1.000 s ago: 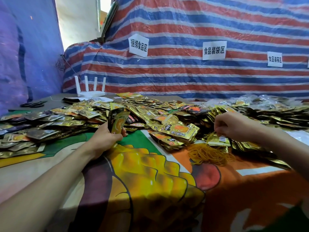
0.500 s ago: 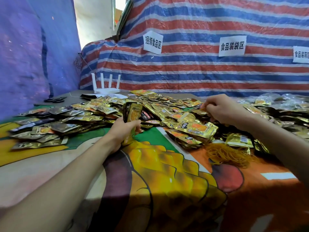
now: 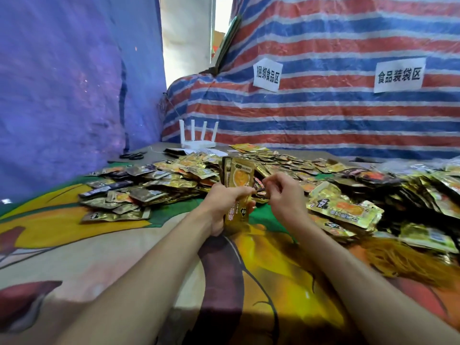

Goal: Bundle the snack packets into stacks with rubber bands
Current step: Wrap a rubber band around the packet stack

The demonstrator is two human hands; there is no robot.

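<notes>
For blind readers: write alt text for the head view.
A left hand grips an upright stack of gold foil snack packets; the right hand, fingers curled, is beside it. Loose gold packets and a heap of orange rubber bands lie on the colourful printed tablecloth.

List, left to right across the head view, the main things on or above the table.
scissors → white router → left hand gripping the packet stack → right hand → heap of rubber bands
</notes>
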